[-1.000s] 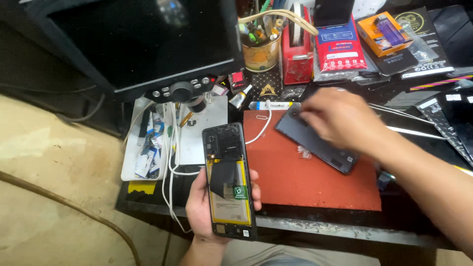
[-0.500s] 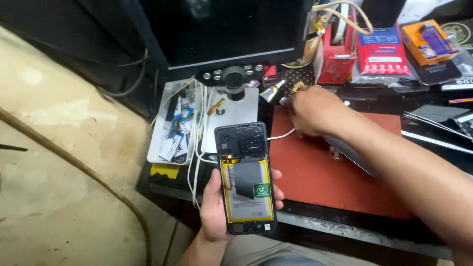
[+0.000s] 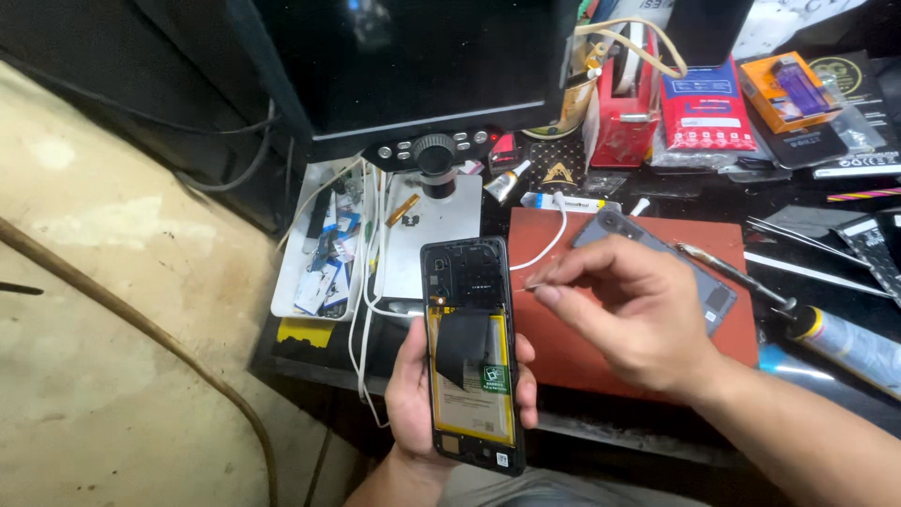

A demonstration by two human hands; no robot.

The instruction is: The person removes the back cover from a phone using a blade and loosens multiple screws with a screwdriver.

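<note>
At the far left a white tray (image 3: 314, 272) of small blue-and-white parts sits on the dark table (image 3: 310, 361), with a yellow tag (image 3: 305, 331) just below it and white cables (image 3: 366, 282) running down its right side. Next comes the left hand (image 3: 422, 394), curled around the lower half of an opened phone (image 3: 469, 352) held upright over the table's front edge; fingers wrap its right rim and the thumb its left. The phone's back is off, showing a yellow battery (image 3: 474, 390) with a black flap and a small green square label (image 3: 494, 376). Just right of the phone's upper part, the right hand (image 3: 633, 319) has thumb and forefinger pinched on something very small and pale; what it is cannot be told. It hovers above a red mat (image 3: 554, 347), partly covering a grey back cover (image 3: 657, 253) lying there. Behind, a red tape dispenser (image 3: 621, 113) stands beside a flat red packet (image 3: 706, 108) with blue bands and an orange blister pack (image 3: 793, 89) holding a purple item. A yellow-collared tool (image 3: 835, 333) lies at the right.
</note>
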